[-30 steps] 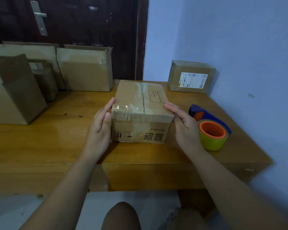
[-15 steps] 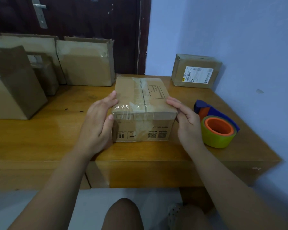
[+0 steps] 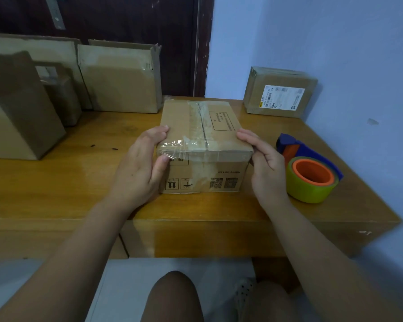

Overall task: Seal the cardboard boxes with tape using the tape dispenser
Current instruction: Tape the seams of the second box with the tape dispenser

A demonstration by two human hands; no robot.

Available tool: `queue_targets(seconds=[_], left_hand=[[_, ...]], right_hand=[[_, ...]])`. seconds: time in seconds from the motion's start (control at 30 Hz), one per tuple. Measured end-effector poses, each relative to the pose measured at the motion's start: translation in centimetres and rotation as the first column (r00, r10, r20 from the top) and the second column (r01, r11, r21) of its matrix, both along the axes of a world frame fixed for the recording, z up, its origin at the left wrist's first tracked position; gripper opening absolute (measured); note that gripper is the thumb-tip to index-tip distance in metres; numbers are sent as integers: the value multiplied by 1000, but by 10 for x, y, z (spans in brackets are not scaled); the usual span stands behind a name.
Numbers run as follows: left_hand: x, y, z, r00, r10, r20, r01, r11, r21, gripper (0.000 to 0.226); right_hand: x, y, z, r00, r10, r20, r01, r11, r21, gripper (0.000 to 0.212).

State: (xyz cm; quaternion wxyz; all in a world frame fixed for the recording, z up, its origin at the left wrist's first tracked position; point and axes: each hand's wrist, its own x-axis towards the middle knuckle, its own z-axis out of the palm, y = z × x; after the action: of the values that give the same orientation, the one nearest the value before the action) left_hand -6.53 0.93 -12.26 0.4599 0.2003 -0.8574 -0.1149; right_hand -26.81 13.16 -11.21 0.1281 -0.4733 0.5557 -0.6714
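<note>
A closed cardboard box (image 3: 221, 126) with clear tape along its top seam and down its front stands on the wooden table (image 3: 56, 189). My left hand (image 3: 140, 166) grips its near left corner, fingers on the top edge and thumb on the taped front face. My right hand (image 3: 263, 163) holds the near right corner, fingers along the top right edge and thumb at the corner. The tape dispenser (image 3: 310, 173), blue with an orange core and a yellow-green roll, lies on the table just right of my right hand, untouched.
Several other cardboard boxes (image 3: 119, 82) stand along the back left against a dark door. A labelled box (image 3: 279, 91) sits at the back right by the blue wall. The table's front edge is near my knees (image 3: 172, 296).
Both hands shifted from lying flat on the box's sides to its near top corners. My left thumb now lies on the front face. The dispenser has not moved.
</note>
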Motion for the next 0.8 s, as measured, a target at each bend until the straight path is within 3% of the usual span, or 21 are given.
queue_targets(seconds=[0.2,0.3,0.43,0.53,0.63,0.8], left_hand=[[2,2,3,999,4,34,-6,999,50,49],[9,4,7,995,-96,27,90,979,184,63],[11,8,16,983,-173,-64,184,904,386,36],[0,18,30,994,-48,-96,89,876,475,40],[-4,25,37,997,31,-66,5,874,486,31],[6,19,30,999,-39,-18,43,897,439,41]], right_hand=[[-3,3,2,998,58,25,-59,998,28,44],[-9,6,6,995,104,0,-104,991,88,34],[-10,10,16,991,106,-76,-93,983,159,36],[-9,11,21,991,107,-78,-90,977,193,37],[-11,12,23,984,134,-119,-106,971,216,33],[-21,16,24,965,204,-165,-151,947,284,39]])
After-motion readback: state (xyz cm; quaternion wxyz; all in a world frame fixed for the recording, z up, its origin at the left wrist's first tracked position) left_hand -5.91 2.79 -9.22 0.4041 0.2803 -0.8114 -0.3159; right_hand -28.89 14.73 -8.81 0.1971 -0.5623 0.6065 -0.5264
